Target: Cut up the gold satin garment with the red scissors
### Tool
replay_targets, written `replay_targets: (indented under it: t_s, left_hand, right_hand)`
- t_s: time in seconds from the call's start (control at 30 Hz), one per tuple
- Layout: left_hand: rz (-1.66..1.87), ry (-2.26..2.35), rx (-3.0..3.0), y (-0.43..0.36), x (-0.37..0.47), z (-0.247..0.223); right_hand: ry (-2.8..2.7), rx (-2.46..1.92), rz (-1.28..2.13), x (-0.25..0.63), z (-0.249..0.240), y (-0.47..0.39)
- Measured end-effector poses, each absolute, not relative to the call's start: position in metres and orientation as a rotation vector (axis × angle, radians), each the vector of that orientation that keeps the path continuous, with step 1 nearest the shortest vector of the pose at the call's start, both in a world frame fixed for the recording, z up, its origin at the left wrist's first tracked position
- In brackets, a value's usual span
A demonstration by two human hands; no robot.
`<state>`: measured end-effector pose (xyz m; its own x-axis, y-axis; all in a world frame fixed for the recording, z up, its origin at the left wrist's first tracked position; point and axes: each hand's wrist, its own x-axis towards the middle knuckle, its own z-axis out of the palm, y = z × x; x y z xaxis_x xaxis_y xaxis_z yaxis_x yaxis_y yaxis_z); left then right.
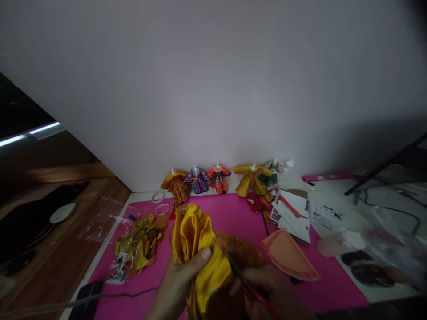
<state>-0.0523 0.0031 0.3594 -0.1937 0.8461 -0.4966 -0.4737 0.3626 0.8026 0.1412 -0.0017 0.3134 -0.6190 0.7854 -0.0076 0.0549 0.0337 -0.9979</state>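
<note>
My left hand is closed on a bunched piece of shiny yellow-gold fabric, its thumb lying on top. Red-handled scissors are gripped in my right hand, which is blurred. The scissors' dark blades point up and left against the fabric's right side, where a browner gold part spreads out. How far the blades are apart is too dim to tell. Both hands are over a bright pink mat at the bottom centre.
Small dressed figures stand along the white wall. Gold fabric pieces lie at the left beside clear plastic. To the right are an orange fan-shaped piece, papers, a bottle and plastic bags. A cable crosses the lower left.
</note>
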Motion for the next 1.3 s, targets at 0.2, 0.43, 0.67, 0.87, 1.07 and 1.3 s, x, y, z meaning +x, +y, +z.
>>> replay_targets:
  t_s: [0.2, 0.43, 0.67, 0.87, 1.07, 1.3]
  left_hand:
    - [1.226, 1.25, 0.448, 0.004, -0.053, 0.357]
    - [1.194, 1.201, 0.544, 0.003, -0.058, 0.351]
    - [1.14, 1.196, 0.663, 0.004, -0.063, 0.349]
    - [1.087, 1.181, 0.696, 0.005, -0.063, 0.353]
    - [1.071, 1.19, 0.708, 0.005, -0.065, 0.351]
    - [1.043, 1.184, 0.713, 0.005, -0.068, 0.35]
  right_hand:
    - [-1.733, -0.924, 1.619, 0.14, 0.296, -0.006]
    - [-1.723, -0.917, 1.549, 0.142, 0.289, -0.008]
    - [-1.74, -0.966, 1.495, 0.141, 0.287, -0.007]
    - [-1.715, -0.98, 1.545, 0.141, 0.287, -0.009]
    - [-1.738, -0.944, 1.529, 0.145, 0.283, -0.007]
    - [-1.712, -0.914, 1.576, 0.145, 0.285, -0.007]
